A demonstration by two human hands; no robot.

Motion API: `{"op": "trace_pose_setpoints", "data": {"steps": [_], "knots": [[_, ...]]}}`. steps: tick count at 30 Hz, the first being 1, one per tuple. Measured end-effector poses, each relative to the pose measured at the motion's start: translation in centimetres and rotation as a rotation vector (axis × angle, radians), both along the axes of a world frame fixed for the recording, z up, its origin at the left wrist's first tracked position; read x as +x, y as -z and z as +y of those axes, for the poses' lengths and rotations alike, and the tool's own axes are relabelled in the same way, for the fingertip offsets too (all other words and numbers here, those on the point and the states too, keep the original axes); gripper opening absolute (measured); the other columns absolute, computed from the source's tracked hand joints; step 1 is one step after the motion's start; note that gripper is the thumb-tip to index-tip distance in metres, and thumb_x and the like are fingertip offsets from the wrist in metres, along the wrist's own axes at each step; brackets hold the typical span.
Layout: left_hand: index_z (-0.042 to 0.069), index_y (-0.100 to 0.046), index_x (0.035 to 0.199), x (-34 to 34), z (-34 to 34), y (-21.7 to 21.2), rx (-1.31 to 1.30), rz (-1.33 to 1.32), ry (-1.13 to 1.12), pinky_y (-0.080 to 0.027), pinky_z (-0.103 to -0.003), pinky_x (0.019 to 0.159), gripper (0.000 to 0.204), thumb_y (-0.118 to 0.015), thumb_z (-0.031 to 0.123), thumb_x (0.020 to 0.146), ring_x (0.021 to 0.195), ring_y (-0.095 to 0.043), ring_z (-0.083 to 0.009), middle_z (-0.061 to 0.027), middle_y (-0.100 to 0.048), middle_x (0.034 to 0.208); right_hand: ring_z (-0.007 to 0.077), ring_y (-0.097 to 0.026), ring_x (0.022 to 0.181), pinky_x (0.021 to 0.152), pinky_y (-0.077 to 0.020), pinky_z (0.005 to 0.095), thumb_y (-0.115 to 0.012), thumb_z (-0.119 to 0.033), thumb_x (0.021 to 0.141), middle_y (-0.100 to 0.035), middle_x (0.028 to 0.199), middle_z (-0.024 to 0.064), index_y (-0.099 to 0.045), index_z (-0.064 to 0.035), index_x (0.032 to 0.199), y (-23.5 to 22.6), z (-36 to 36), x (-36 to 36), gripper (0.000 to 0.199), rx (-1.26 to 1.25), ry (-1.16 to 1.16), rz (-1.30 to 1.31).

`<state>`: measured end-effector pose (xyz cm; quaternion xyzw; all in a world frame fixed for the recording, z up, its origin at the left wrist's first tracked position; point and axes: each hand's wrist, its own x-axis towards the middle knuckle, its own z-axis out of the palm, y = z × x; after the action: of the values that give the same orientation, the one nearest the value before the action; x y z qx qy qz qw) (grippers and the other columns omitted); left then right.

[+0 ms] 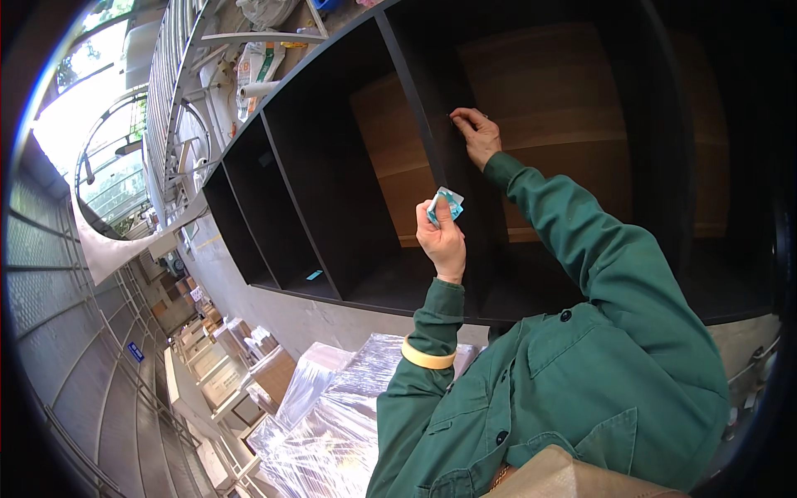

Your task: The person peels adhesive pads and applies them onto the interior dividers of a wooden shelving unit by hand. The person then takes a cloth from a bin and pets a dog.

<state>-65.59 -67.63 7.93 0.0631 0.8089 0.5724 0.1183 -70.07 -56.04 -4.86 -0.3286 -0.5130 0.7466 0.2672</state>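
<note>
The large black open-fronted cabinet with brown wood-grain back panels (477, 220) lay across the head view, directly before the wearer, with both hands at its open front. The bare left hand (442, 245) was closed, its thumb pressing a small turquoise-and-clear plastic packet (455, 199) against the bent fingers. The bare right hand (477, 137) reached further in, thumb and forefinger drawn near each other at the face of a flat black divider panel (444, 158); whether they pinched a small part, or touched the panel, could not be told. A flat turquoise piece (314, 275) lay in a compartment to the left, well apart from both hands.

In this inspector's judgement, the step in hand was fine fingertip work at one spot on the divider. The next move called for a steady right hand there and a secure left grip on the packet.
</note>
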Motion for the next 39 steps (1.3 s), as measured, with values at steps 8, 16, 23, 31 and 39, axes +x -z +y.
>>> {"op": "trace_pose_setpoints", "data": {"steps": [8, 16, 23, 31, 39], "knots": [[0.006, -0.046, 0.079, 0.1, 0.1, -0.4, -0.026, -0.025, -0.014, -0.025, -0.016, 0.035, 0.021, -0.051, 0.023, 0.091, 0.042, -0.033, 0.0001, 0.0048, -0.043, 0.059, 0.0155, -0.055, 0.083, 0.074, -0.0428, 0.0258, -0.057, -0.014, 0.084, -0.059, 0.087, 0.0039, -0.063, -0.0058, 0.091, 0.0, -0.1, 0.3, 0.012, -0.087, -0.003, -0.032], [0.006, -0.046, 0.080, -0.1, -0.1, -0.4, -0.015, -0.009, -0.014, -0.025, -0.017, 0.035, 0.020, -0.052, 0.023, 0.091, 0.041, -0.034, -0.0001, 0.0044, -0.044, 0.058, 0.0152, -0.055, 0.080, 0.072, -0.0431, 0.0265, -0.057, -0.013, 0.084, -0.060, 0.086, 0.0047, -0.063, -0.0052, 0.089, -0.6, -0.3, 0.6, 0.011, -0.084, -0.073, -0.096], [0.006, -0.046, 0.080, 0.1, -0.2, -0.1, -0.023, 0.000, -0.011, -0.025, -0.017, 0.035, 0.021, -0.052, 0.023, 0.091, 0.041, -0.033, -0.0002, 0.0047, -0.043, 0.058, 0.0150, -0.056, 0.080, 0.071, -0.0433, 0.0266, -0.058, -0.013, 0.083, -0.060, 0.085, 0.0049, -0.064, -0.0048, 0.090, 0.0, -0.6, 1.3, 0.012, 0.015, -0.032, -0.105], [0.006, -0.047, 0.079, -0.3, -0.7, 1.0, -0.030, 0.064, 0.000, -0.024, -0.016, 0.033, 0.022, -0.051, 0.024, 0.091, 0.039, -0.034, 0.0000, 0.0028, -0.045, 0.060, 0.0142, -0.058, 0.083, 0.074, -0.0439, 0.0260, -0.057, -0.014, 0.083, -0.063, 0.086, 0.0067, -0.064, -0.0045, 0.092, -0.2, 0.0, -0.2, 0.014, -0.061, -0.012, -0.099], [0.006, -0.047, 0.079, 0.0, -0.5, 0.7, -0.031, 0.034, 0.009, -0.024, -0.016, 0.033, 0.022, -0.051, 0.024, 0.091, 0.039, -0.034, -0.0001, 0.0032, -0.045, 0.060, 0.0102, -0.057, 0.080, 0.072, -0.0447, 0.0242, -0.057, -0.013, 0.084, -0.064, 0.084, 0.0045, -0.063, -0.0025, 0.094, -1.1, 0.0, -0.4, 0.015, -0.168, -0.001, -0.105]]}}
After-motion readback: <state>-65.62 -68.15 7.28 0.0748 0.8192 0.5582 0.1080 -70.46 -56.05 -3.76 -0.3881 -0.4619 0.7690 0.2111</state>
